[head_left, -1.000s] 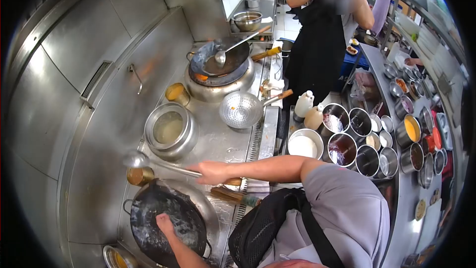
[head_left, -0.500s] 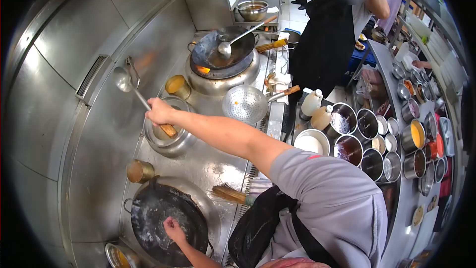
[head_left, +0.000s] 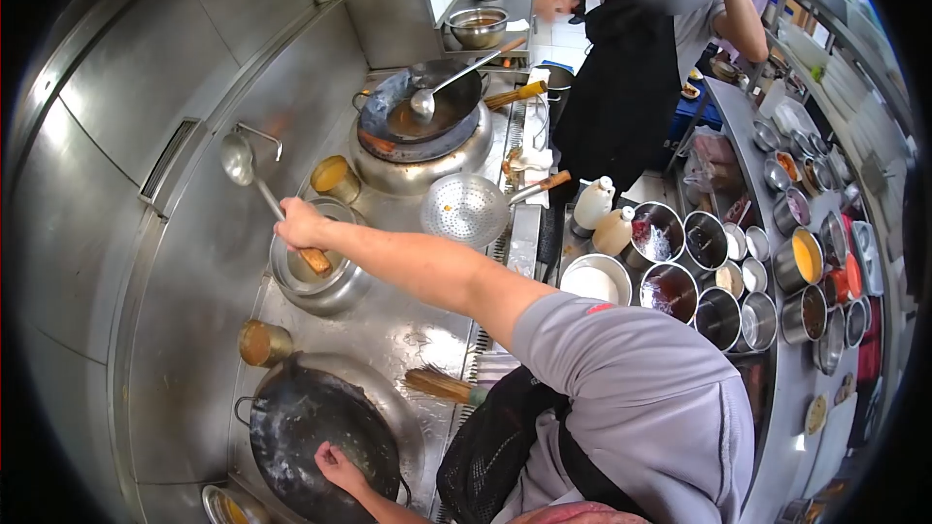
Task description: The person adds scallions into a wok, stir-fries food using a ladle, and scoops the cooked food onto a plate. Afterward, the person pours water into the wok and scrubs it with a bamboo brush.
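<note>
My right hand (head_left: 303,225) is wrapped round the wooden-ended handle of a metal ladle (head_left: 236,159). The ladle's bowl is up by the steel back wall, beside a thin bent spout (head_left: 262,134). Beneath that hand stands a round steel pot (head_left: 320,303) in the cooktop. My left hand (head_left: 340,466) hangs over a dark wok (head_left: 301,408), fingers loosely bent and a little apart, with nothing visible in them. The wok looks bare inside, with pale streaks on its surface.
A second wok (head_left: 398,102) with liquid and a ladle sits on the far burner. Near it lies a perforated strainer (head_left: 466,209). A bamboo brush (head_left: 437,383) lies at the stove's edge. Seasoning pots (head_left: 670,293) stand behind my right arm. A person in a black apron (head_left: 621,87) stands beyond.
The ladle's bowl now shows clear of the spout, which it partly overlapped before. My left hand stays over the wok. One of the other person's hands has come down from the head. The view shifted slightly.
</note>
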Demonstrator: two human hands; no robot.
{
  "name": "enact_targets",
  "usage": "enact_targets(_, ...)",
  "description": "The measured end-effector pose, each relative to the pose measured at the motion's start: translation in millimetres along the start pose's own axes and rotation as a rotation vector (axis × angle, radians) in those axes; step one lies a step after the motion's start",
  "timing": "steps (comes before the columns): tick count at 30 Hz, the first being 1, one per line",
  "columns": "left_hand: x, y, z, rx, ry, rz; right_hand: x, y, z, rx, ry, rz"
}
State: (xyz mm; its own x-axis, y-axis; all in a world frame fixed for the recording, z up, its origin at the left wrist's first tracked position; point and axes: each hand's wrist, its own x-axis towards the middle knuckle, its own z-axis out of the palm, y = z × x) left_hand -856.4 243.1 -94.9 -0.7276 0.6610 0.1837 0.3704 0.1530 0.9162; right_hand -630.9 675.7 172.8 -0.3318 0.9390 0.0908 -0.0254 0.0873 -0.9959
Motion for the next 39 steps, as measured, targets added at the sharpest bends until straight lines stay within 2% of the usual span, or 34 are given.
enact_targets(3, -1.9, 2.1, 4.3, 0.008, -0.014, 0.070, -13.1, 3.6, 11.1, 0.014, -0.159, 0.053)
enact_targets(8, -16.4, 8.5, 7.5, 0.047, 0.019, 0.062, -35.7, -7.4, 17.0, 0.013, -0.163, 0.071)
enact_targets(12, -35.0, 14.8, -4.0, 0.053, 0.034, 0.081, -37.7, 24.1, 33.8, 0.081, -0.203, 0.033)
enact_targets(13, -35.1, 13.9, 5.8, 0.074, 0.062, 0.114, -24.0, 15.0, 25.3, 0.066, -0.232, -0.027)
enact_targets(16, -40.3, 12.7, 13.5, 0.153, 0.121, 0.194, -30.0, 1.3, 20.3, 0.128, -0.240, 0.031)
enact_targets(18, -44.3, 22.7, 11.9, 0.198, 0.138, 0.087, -33.3, -2.7, 20.8, 0.115, -0.222, 0.027)
enact_targets(24, -41.1, 14.5, 24.2, 0.212, 0.167, 0.177, -24.8, 3.5, 20.8, 0.117, -0.206, 0.071)
enact_targets(27, -45.8, 39.0, 31.8, 0.235, 0.186, 0.224, -21.1, 11.5, 28.0, 0.167, -0.234, 0.114)
enact_targets(29, -52.4, 61.6, 34.7, 0.258, 0.159, 0.174, -17.1, 14.9, 31.7, 0.160, -0.335, 0.115)
enact_targets(33, -61.6, 61.9, 28.5, 0.274, 0.166, 0.173, -29.3, 19.3, 49.9, 0.203, -0.344, 0.157)
enact_targets(39, -75.5, 63.9, 17.6, 0.256, 0.210, 0.143, -25.3, 15.9, 64.7, 0.211, -0.393, 0.108)
